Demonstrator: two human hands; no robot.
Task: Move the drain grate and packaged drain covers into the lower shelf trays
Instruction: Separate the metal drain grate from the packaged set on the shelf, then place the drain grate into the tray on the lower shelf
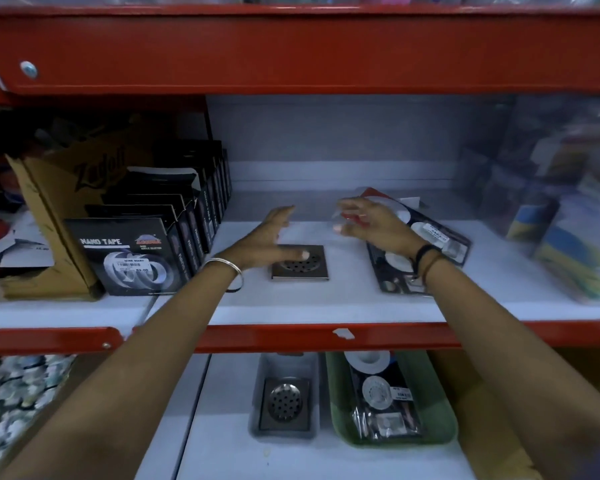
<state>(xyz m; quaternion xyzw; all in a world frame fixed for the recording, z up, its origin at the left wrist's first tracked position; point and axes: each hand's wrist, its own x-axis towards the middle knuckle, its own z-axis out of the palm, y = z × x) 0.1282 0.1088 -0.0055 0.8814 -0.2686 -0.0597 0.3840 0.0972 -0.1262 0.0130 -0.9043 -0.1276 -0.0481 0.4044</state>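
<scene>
A square steel drain grate [300, 263] lies flat on the white middle shelf [326, 299]. My left hand [264, 239] hovers over its left edge, fingers spread, thumb above the perforated centre. To the right, packaged drain covers [430, 237] lie in a loose stack; my right hand [371, 223] is just above their near-left end, fingers curled and apart, holding nothing that I can make out. On the lower shelf, a grey tray [257, 393] holds another grate [284, 403], and a green tray [336, 403] holds a packaged drain cover [381, 396].
Black nano tape boxes [132, 258] stand in a row at the left beside a brown carton [45, 202]. Blurred coloured packages [568, 220] fill the right end. A red shelf beam [291, 50] runs overhead and another red rail [291, 337] edges the middle shelf.
</scene>
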